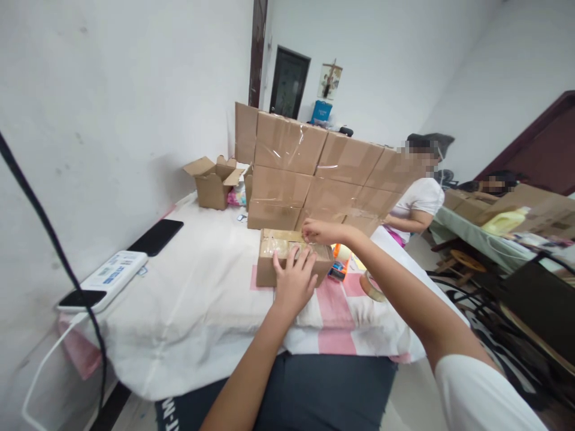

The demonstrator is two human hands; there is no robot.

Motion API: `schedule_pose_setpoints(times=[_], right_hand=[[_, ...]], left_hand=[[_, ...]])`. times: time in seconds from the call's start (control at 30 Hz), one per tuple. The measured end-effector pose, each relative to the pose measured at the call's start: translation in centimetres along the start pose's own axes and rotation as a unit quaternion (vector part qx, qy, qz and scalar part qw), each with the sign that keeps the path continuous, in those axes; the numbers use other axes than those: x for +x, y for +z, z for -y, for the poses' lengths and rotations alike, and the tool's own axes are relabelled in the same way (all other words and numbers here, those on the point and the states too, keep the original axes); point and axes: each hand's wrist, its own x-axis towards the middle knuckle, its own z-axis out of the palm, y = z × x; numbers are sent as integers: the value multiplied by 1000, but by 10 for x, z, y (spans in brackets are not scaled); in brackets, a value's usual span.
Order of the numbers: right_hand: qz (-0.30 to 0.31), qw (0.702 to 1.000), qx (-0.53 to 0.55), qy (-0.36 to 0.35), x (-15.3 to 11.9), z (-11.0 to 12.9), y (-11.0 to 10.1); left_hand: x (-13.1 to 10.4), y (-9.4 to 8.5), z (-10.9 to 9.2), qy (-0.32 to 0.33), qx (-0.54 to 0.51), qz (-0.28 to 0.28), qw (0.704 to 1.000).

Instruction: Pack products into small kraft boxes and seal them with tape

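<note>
A small cardboard box (266, 266) sits in front of me on the cloth-covered table, with clear tape across its top. My left hand (295, 278) lies spread on the box's top and near side. At the far edge of the top, my right hand (317, 230) has its fingers pinched together; what they hold, if anything, is too small to make out. Just right of the box is an orange tape dispenser (341, 263), partly hidden by my right forearm. A roll of tape (372, 288) rests beside that forearm.
Stacked cardboard boxes (287, 143) form a wall behind the small box. An open carton (213, 185) stands back left. Along the left edge are a black phone (157, 236) and a white box (114, 275). A person (415, 197) sits beyond the stack at right.
</note>
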Motion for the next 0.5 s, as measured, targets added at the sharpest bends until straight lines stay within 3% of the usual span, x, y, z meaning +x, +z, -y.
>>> schedule_pose_setpoints(times=[0.23,0.37,0.43,0.5], right_hand=[[-9,997,-69,30,4,7,12],[-160,963,-174,127,0,2,17],[-220,951,-136,171,-10,-6,20],[-226,957,3,183,-26,-15,26]], left_hand=[[-1,1,-3,-7,-30,-7,1000],[-4,2,-3,-14,-50,-11,999],[-5,4,-1,-17,-68,-15,997],[-4,1,0,-16,-98,-27,995]])
